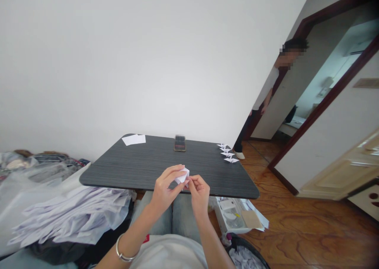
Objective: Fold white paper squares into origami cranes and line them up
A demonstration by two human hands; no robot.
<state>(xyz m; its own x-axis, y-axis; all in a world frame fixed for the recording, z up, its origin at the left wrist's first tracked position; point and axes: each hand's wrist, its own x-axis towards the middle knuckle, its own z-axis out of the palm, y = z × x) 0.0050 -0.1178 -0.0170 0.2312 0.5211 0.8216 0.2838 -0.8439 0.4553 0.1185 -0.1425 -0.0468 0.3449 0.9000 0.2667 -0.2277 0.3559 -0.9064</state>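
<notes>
A small piece of folded white paper (182, 175) is held up over the front edge of the dark table (139, 166). My left hand (166, 185) grips it from the left, fingers along its top and thumb underneath. At its lower right corner, my right hand (199, 190) pinches the paper between thumb and forefinger. Several folded paper cranes (231, 160) stand in a row along the table's right side. White paper sheets (134, 139) lie at the far left corner. The paper's underside is hidden by my fingers.
A phone (180, 143) rests at the table's back edge by the wall. White cloth (77, 211) is heaped at the left. On the floor at right are a box of items (233, 217) and a black bin (248, 253). Another person (268, 89) stands by the doorway.
</notes>
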